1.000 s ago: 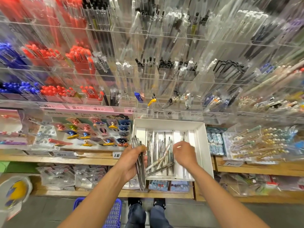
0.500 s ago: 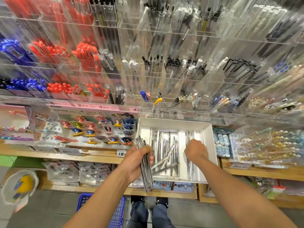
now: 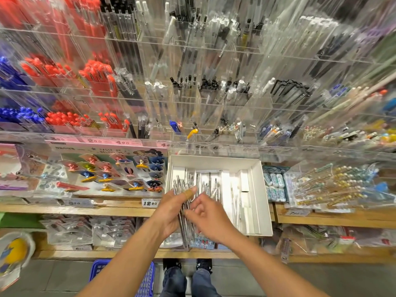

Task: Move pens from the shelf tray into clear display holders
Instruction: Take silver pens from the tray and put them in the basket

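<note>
Pens in a silvery bundle sit upright-ish in the left hand, its grip clenched around them just in front of the white tray's near left corner; a tan bandage wraps 1 finger of that hand near the bundle's top. The right hand is beside it, fingers curled and touching the bundle from the right side; blur hides whether this grip actually pinches a pen or only rests against them. Both hands hover over the near edge of the white tray, a shallow cardboard box resting on the wooden shelf. More clear-and-silver pens lie loose inside the tray, mostly in its left and middle lanes, with 1 or 2 in a lane further right.

Above the tray rise tiers of clear display holders, packed with red pens at left, blue ones at far left, and black, white and clear ones across the middle and right. Pink price tags run along the lowest tier. Left of the tray stands a card display of small colourful clips. A blue basket sits on the floor beside the person's shoes.
</note>
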